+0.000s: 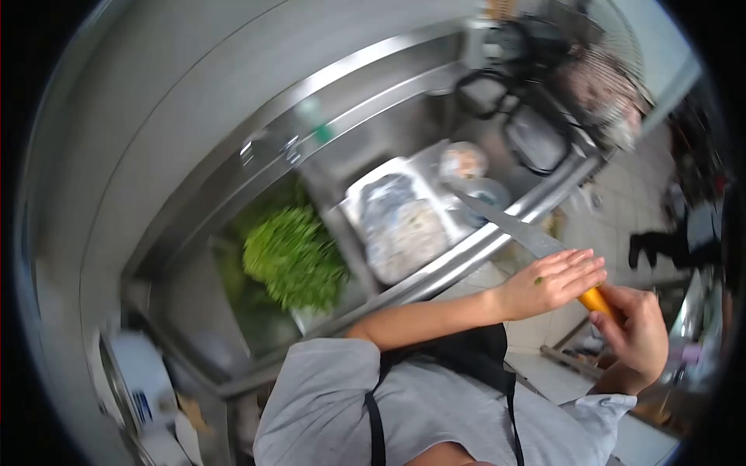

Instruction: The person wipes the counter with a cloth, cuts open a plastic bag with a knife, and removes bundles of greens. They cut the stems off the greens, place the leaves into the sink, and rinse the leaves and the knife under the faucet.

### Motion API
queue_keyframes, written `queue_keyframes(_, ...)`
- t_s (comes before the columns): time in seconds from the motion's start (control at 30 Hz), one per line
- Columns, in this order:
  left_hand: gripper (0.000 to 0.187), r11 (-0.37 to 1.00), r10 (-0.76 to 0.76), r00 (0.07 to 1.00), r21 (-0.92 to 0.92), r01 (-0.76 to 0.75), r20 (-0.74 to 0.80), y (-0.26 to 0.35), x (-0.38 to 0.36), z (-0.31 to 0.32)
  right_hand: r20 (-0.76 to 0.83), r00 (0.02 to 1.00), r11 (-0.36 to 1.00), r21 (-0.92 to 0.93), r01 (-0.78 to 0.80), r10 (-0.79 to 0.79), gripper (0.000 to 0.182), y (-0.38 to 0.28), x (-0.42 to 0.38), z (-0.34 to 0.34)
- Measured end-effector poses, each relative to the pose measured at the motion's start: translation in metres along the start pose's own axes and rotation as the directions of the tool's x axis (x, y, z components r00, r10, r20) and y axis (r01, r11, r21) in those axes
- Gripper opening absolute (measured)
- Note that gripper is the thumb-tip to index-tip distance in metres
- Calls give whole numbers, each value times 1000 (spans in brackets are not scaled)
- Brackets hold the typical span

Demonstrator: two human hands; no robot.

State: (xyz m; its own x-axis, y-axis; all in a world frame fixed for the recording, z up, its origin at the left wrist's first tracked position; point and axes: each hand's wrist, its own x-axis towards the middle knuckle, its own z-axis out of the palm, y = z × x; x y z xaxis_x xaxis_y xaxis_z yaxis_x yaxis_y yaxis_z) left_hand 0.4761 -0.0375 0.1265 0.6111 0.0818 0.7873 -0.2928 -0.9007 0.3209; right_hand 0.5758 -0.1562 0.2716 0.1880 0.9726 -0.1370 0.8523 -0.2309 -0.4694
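My right hand (641, 330) is closed around the orange handle of a long knife (509, 225), whose blade points up and to the left over the sink's front edge. Across the base of the blade lies my left hand (548, 283), its fingers stretched out and close together. A small green bit sticks to the back of it. Whether the left palm presses on the blade or only rests there is hidden. Left of the blade, a white tray (353, 190) holds grey plastic and something pale. Beyond the tip is a round container (464, 161) with orange-brown contents.
A steel sink (373, 299) runs in front of me. Leafy greens (299, 256) lie in its left basin. A clear bowl (486, 198) sits near the blade. Black-handled baskets (536, 140) stand at the far right, beside a wire-guarded fan (606, 85). Another person (684, 237) is at the right.
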Motion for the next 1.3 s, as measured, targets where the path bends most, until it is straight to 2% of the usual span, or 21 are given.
queue_keyframes(0.1, 37, 967, -111, 990, 219, 128, -88, 4, -47, -92, -44, 981, 981, 20, 192, -191, 31, -66, 34, 21)
queue_keyframes(0.13, 32, 938, -136, 979, 298, 177, -154, 3, -59, -119, -233, 894, 910, 75, 408, -382, 31, -78, 54, 32)
queue_keyframes(0.17, 35, 918, -196, 961, 308, 250, -197, 5, -73, -148, -259, 931, 894, 304, 330, -256, 28, -97, 70, 36)
queue_keyframes(0.2, 36, 899, -252, 932, 294, 326, -261, 5, -88, -175, -190, 947, 872, 378, 312, -257, 32, -120, 88, 34)
queue_keyframes(0.23, 38, 878, -305, 897, 270, 395, -320, 6, -104, -198, -289, 894, 834, 345, 430, -342, 37, -124, 116, 46)
queue_keyframes(0.3, 37, 810, -447, 784, 179, 559, -430, 8, -132, -246, -140, 924, 845, 375, 381, -355, 41, -155, 162, 63)
queue_keyframes(0.37, 30, 734, -431, 651, 176, 656, -625, 4, -160, -282, 41, 928, 817, 489, 304, -370, 47, -177, 220, 107)
queue_keyframes(0.43, 27, 669, -539, 377, -111, 735, -754, -7, -198, -301, 41, 948, 877, 393, 275, -316, 48, -199, 275, 167)
queue_keyframes(0.47, 27, 705, -489, 335, -139, 695, -805, -19, -218, -308, 82, 923, 913, 207, 353, -376, 43, -204, 312, 199)
queue_keyframes(0.5, 27, 742, -437, 292, -158, 651, -851, -35, -237, -314, -45, 804, 787, 176, 591, -594, 36, -199, 351, 246)
queue_keyframes(0.63, 26, 685, -580, 17, -476, 552, -815, -94, -301, -318, -10, 776, 755, -242, 610, -630, 25, -232, 453, 361)
queue_keyframes(0.73, 29, 500, -734, -123, -654, 567, -668, -135, -338, -310, -122, 539, 497, -594, 632, -833, 25, -250, 506, 393)
queue_keyframes(0.77, 30, 437, -773, -155, -693, 574, -615, -145, -344, -306, -127, 527, 492, -588, 643, -840, 25, -254, 519, 396)
queue_keyframes(0.83, 33, 310, -816, -207, -711, 631, -539, -165, -358, -299, 60, 694, 475, -687, 550, -717, 24, -264, 529, 396)
queue_keyframes(0.9, 33, 238, -838, -247, -734, 637, -486, -176, -363, -295, 110, 662, 374, -752, 543, -742, 28, -272, 532, 399)
queue_keyframes(0.97, 37, 205, -864, -274, -791, 576, -423, -187, -371, -294, 198, 828, 533, -682, 501, -525, 26, -282, 528, 399)
queue_keyframes(1.03, 39, 117, -874, -346, -840, 530, -340, -192, -370, -296, 149, 818, 565, -654, 503, -556, 24, -275, 517, 402)
queue_keyframes(1.1, 40, 34, -883, -396, -876, 481, -252, -205, -371, -301, 189, 837, 782, -297, 548, -514, 20, -285, 477, 388)
queue_keyframes(1.17, 32, 120, -882, -351, -871, 477, -314, -219, -379, -295, 76, 723, 723, 180, 667, -686, 30, -291, 451, 417)
queue_keyframes(1.2, 33, 61, -904, -358, -899, 433, -234, -215, -372, -298, 106, 746, 733, 323, 599, -657, 32, -298, 434, 425)
queue_keyframes(1.3, 30, 64, -917, -313, -866, 495, -247, -230, -371, -303, 134, 792, 740, 476, 476, -596, 35, -309, 421, 442)
